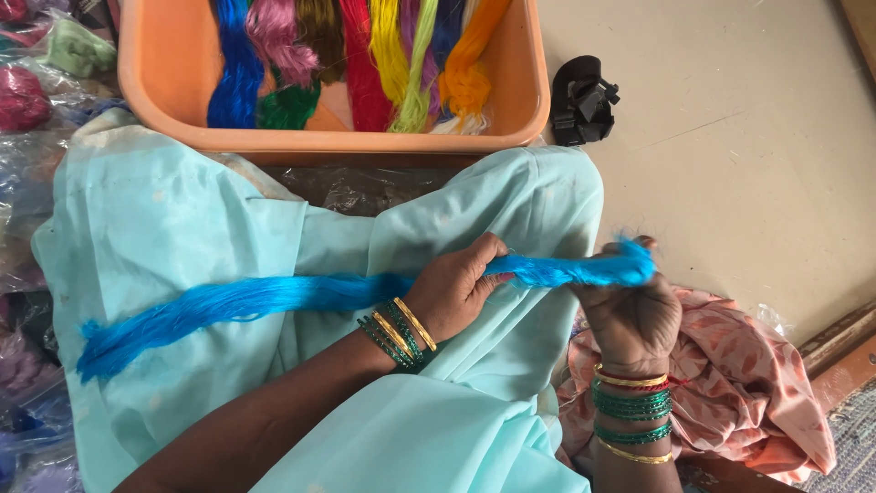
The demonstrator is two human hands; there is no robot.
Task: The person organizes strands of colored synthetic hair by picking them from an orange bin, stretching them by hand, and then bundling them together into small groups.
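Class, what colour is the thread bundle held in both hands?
Bright blue: the thread bundle, seen in the head view.

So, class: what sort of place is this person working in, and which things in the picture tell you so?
Probably a home or small workshop floor used for thread handwork. An orange tub holds many coloured thread hanks, both hands, left hand and right hand, grip a bright blue hank, and plastic-bagged thread lies alongside.
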